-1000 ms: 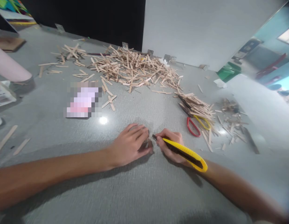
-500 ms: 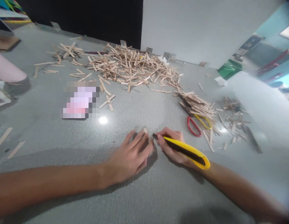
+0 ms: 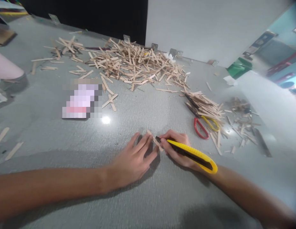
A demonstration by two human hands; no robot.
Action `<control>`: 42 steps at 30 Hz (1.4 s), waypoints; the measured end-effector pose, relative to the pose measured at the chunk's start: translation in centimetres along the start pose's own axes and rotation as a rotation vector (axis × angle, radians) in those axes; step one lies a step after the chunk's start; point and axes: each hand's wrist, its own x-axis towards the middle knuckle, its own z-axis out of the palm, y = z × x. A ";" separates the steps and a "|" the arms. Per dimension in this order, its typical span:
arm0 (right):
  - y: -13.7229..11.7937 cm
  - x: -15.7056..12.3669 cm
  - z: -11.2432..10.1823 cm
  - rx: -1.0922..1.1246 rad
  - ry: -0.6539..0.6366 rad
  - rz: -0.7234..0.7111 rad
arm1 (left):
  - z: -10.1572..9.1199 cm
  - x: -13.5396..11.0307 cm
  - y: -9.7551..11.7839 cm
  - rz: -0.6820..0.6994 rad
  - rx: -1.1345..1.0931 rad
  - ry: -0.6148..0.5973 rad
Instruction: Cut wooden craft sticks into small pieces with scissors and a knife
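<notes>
A small wooden craft stick lies slantwise on the grey table in front of me. My left hand steadies it from the left, with the fingertips on its upper part and the thumb near its lower end. My right hand is wrapped around a yellow and black utility knife. Its dark blade points left, at the middle of the stick; whether it touches the wood I cannot tell.
A large heap of wooden sticks spreads along the back. Scissors with red and yellow handles lie at the right beside more sticks. A blurred-out phone rests at the left. A long dark strip lies far right.
More of the stick now shows between my hands, its lower end appearing by the left thumb, which has shifted slightly. The knife stays almost in place; the view has moved a little.
</notes>
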 end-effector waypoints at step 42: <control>1.0 0.0 0.1 -0.068 -0.048 -0.125 | 0.1 0.4 -0.7 -0.043 -0.185 -0.108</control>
